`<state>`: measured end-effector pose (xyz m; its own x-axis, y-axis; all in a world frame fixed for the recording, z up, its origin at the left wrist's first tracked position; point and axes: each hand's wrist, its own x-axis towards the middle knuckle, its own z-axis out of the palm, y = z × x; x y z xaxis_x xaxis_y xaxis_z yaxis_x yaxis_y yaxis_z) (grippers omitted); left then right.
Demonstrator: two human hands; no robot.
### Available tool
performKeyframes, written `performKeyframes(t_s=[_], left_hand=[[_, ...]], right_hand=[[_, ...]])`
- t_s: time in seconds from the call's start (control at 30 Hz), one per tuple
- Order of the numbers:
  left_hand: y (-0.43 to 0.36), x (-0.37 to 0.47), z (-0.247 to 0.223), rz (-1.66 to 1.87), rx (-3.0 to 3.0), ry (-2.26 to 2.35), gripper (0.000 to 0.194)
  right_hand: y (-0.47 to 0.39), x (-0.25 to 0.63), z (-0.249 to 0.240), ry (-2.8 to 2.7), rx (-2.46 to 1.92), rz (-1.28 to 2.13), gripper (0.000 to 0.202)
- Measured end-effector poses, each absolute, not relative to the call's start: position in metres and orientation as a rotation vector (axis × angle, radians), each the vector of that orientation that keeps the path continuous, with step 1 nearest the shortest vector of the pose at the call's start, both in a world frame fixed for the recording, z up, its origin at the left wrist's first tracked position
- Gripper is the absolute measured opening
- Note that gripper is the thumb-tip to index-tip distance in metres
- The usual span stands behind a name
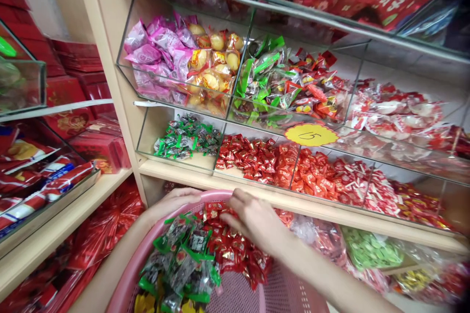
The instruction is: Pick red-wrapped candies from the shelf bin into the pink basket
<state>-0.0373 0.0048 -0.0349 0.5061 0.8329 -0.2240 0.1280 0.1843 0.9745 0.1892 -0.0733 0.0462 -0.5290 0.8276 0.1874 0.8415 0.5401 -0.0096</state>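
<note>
Our left hand lay on the far rim of the basket; whether it gripped, we could not tell. Our right hand curled over red sweets in the basket's far part, any hold hidden. Green packets lay left of these. The shelf stood just beyond. The basket's near side and yellow packets were cut off.
</note>
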Motion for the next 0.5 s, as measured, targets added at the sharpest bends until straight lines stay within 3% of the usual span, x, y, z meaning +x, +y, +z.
performKeyframes(t_s=[0.27, 0.5], left_hand=[[0.008, -0.038, -0.026, 0.590, 1.432, 0.978, 0.040], [0.010, -0.038, -0.033, 0.603, 1.397, 0.956, 0.040]], right_hand=[[0.031, 0.250, 0.065, -2.282, -1.997, -0.419, 0.025], [0.051, 0.253, 0.054, -2.338, -2.078, -0.401, 0.020]])
